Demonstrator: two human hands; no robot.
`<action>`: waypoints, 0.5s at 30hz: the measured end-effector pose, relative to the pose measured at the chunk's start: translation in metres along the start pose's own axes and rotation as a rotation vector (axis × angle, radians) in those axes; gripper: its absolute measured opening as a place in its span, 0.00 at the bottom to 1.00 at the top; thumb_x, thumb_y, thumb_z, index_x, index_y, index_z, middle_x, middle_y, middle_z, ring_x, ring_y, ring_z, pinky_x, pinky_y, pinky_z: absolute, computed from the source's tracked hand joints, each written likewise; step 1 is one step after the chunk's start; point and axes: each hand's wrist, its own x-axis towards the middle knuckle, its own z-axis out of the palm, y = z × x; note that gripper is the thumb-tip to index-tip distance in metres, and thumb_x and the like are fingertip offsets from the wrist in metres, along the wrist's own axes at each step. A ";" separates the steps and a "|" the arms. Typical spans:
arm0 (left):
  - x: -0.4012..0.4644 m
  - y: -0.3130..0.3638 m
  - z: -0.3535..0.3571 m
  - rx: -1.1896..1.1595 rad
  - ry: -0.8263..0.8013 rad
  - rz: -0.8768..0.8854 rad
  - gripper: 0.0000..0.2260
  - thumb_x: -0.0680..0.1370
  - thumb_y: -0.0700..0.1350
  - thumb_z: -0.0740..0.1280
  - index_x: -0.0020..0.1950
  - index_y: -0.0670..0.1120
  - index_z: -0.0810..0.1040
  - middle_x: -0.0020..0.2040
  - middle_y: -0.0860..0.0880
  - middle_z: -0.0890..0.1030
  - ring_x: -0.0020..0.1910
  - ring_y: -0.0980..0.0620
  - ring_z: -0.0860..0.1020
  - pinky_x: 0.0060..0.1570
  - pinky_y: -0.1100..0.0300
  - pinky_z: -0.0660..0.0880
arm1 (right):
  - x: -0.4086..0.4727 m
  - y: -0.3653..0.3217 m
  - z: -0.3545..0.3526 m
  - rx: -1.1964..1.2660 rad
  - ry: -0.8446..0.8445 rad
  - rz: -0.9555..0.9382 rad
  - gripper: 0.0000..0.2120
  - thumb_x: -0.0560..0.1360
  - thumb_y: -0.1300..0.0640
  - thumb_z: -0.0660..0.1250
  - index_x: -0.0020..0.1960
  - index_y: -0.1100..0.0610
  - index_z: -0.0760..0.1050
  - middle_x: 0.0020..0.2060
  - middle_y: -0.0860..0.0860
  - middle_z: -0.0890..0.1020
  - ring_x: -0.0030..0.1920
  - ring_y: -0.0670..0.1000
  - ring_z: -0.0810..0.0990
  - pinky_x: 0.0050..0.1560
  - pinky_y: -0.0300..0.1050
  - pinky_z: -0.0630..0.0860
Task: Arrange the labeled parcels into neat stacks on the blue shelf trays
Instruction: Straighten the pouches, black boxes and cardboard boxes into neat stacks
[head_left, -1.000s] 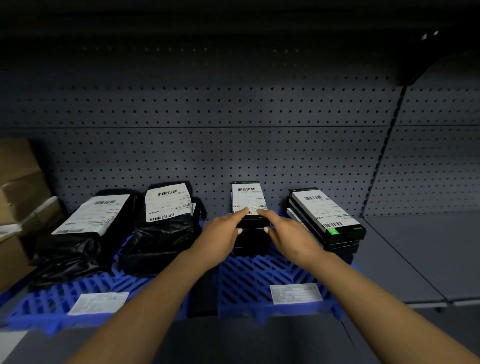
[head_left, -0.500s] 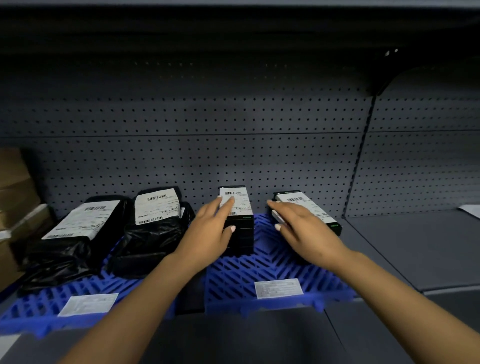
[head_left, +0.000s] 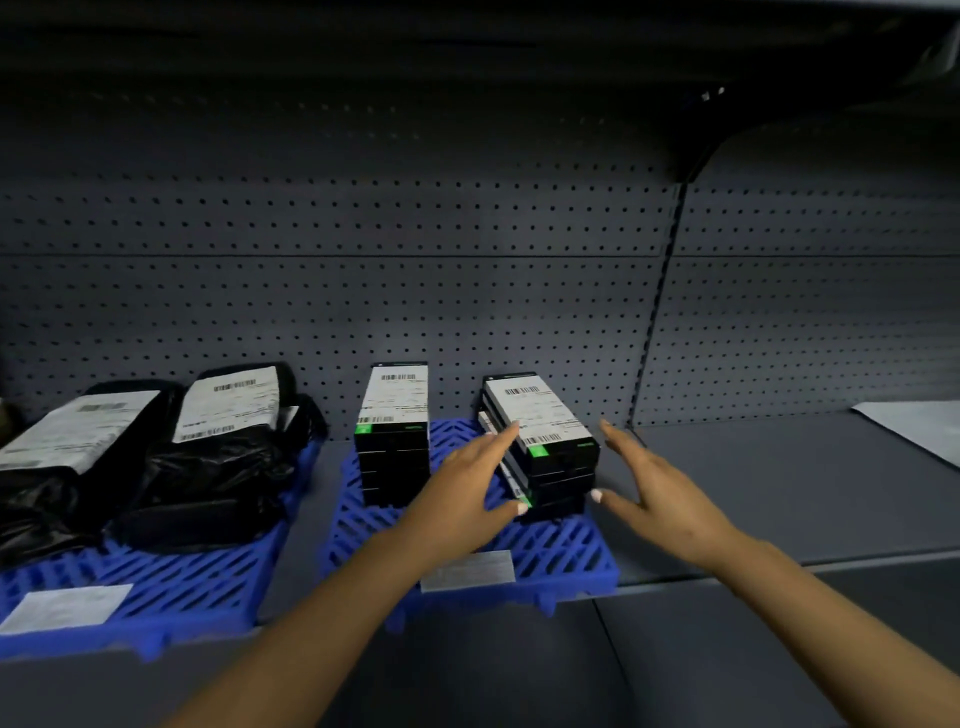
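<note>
Two stacks of black boxes with white barcode labels stand on the right blue tray (head_left: 566, 556). The left stack (head_left: 393, 441) is squared up. The right stack (head_left: 545, 447) is skewed, its boxes offset from one another. My left hand (head_left: 467, 493) is open at that stack's left side, index finger touching the top box and thumb near the bottom box. My right hand (head_left: 654, 493) is open just right of the stack, fingers spread, not clearly touching it. Two black plastic-bag parcels (head_left: 208, 452) with white labels lie on the left blue tray (head_left: 171, 577).
A grey pegboard wall (head_left: 467, 301) backs the shelf. Bare grey shelf (head_left: 779, 493) extends right of the tray, with a white sheet (head_left: 919, 426) at the far right. White label cards lie on the front of both trays.
Both hands have left the left box stack and moved right to flank the skewed right stack. The camera view has shifted right.
</note>
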 end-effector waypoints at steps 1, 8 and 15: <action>0.004 0.001 0.008 -0.017 -0.024 -0.028 0.40 0.76 0.55 0.67 0.77 0.57 0.42 0.78 0.52 0.54 0.75 0.51 0.54 0.70 0.56 0.57 | 0.001 0.005 0.003 0.012 -0.034 0.024 0.38 0.77 0.46 0.65 0.78 0.50 0.45 0.74 0.49 0.62 0.72 0.51 0.63 0.66 0.42 0.63; 0.024 0.001 0.042 -0.086 -0.020 -0.184 0.50 0.73 0.55 0.71 0.76 0.51 0.34 0.73 0.47 0.65 0.68 0.47 0.68 0.61 0.59 0.69 | 0.016 0.026 0.022 0.045 -0.152 0.079 0.36 0.76 0.47 0.65 0.77 0.54 0.50 0.71 0.52 0.69 0.69 0.52 0.70 0.65 0.46 0.68; 0.031 0.001 0.050 -0.179 0.106 -0.160 0.41 0.75 0.49 0.70 0.77 0.52 0.44 0.70 0.56 0.67 0.65 0.60 0.67 0.59 0.72 0.64 | 0.029 0.029 0.035 0.133 -0.122 -0.007 0.27 0.78 0.46 0.63 0.74 0.51 0.60 0.61 0.52 0.79 0.59 0.53 0.78 0.54 0.47 0.75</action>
